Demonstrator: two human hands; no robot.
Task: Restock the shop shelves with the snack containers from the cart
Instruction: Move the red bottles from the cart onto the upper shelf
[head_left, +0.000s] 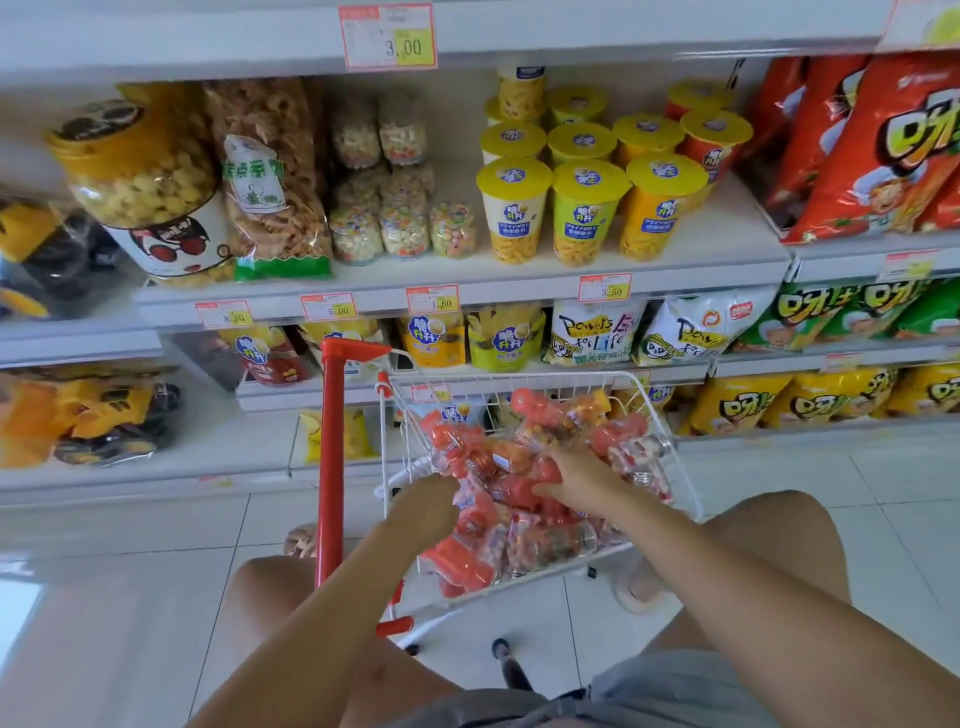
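Note:
A small white wire cart (670, 426) with a red handle post (331, 457) stands on the floor before the shelves. It is heaped with several clear snack containers with red lids (524, 499). Both my hands reach down into the heap. My left hand (428, 506) lies at the near left of the pile, fingers curled onto a container. My right hand (576, 480) is at the middle of the pile, fingers bent around a red-lidded container. On the shelf above, similar small jars of coloured snacks (400, 208) stand stacked between a bag and the yellow-lidded cups.
Yellow-lidded snack cups (587, 208) fill the middle shelf (467, 293), with a big popcorn jar (140, 171) and a bag of crisps (270, 171) at left. Red snack bags (872, 145) stand at right. Lower shelves hold more bags. My knees flank the cart on white floor tiles.

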